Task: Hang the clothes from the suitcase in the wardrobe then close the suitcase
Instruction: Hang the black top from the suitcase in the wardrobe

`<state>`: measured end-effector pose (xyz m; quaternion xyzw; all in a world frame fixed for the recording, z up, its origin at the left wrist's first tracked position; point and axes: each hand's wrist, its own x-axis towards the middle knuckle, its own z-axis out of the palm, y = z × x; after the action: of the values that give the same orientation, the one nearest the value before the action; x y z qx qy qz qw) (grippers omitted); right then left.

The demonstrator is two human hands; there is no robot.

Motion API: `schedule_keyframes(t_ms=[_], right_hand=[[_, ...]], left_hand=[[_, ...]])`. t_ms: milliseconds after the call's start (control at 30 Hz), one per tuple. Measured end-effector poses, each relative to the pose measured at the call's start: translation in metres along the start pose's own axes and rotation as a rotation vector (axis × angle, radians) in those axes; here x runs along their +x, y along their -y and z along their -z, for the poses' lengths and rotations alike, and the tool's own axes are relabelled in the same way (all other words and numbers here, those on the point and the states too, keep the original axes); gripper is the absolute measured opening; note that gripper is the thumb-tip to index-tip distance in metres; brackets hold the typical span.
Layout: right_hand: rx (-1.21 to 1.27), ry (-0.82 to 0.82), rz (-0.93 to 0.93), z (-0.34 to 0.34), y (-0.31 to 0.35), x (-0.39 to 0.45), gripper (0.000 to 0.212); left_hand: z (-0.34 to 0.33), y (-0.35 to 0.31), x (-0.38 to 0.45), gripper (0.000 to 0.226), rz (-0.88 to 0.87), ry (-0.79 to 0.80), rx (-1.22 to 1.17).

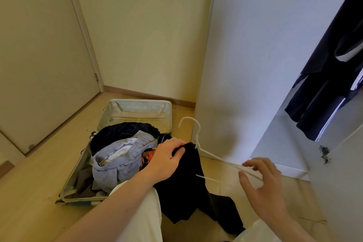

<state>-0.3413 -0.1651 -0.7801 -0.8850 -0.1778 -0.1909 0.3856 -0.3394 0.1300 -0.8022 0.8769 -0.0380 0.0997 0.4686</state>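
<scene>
An open pale suitcase (137, 107) lies on the floor with a grey garment (117, 160), a dark one (121, 131) and a patterned orange piece (147, 158) inside. My left hand (167, 158) grips the top of a black garment (186, 188) at the neck of a white hanger (196, 129). The garment hangs down over my lap. My right hand (263, 180) holds the hanger's right arm between thumb and fingers. The open wardrobe (275, 143) stands to the right, with dark striped clothes (322, 92) hanging in it.
A cream door (39, 55) and wall fill the left and back. The white wardrobe side panel (245, 45) rises just right of the suitcase. A wardrobe door with a metal hinge (324, 155) stands at the far right. Wooden floor surrounds the suitcase.
</scene>
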Motion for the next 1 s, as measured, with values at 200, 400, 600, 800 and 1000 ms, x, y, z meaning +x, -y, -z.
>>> schedule_keyframes(t_ms=[200,400,600,800,1000], right_hand=[[0.121,0.497,0.029,-0.031,0.007,-0.034,0.022],[0.069,0.68,-0.152,-0.081,0.001,-0.008,0.065],[-0.218,0.985,-0.106,-0.096,-0.012,0.002,0.046],[-0.376,0.731,-0.094,-0.053,-0.049,0.022,0.024],[-0.492,0.559,-0.022,0.014,-0.065,0.048,0.013]], left_hand=[[0.002,-0.01,-0.003,0.016,0.08,-0.103,-0.202],[-0.004,-0.015,-0.003,0.014,0.096,-0.145,-0.248],[0.002,-0.013,-0.002,0.016,0.119,-0.187,-0.246],[0.017,-0.001,0.003,0.006,0.168,-0.322,-0.198],[0.007,0.001,0.005,0.012,0.054,-0.301,-0.048]])
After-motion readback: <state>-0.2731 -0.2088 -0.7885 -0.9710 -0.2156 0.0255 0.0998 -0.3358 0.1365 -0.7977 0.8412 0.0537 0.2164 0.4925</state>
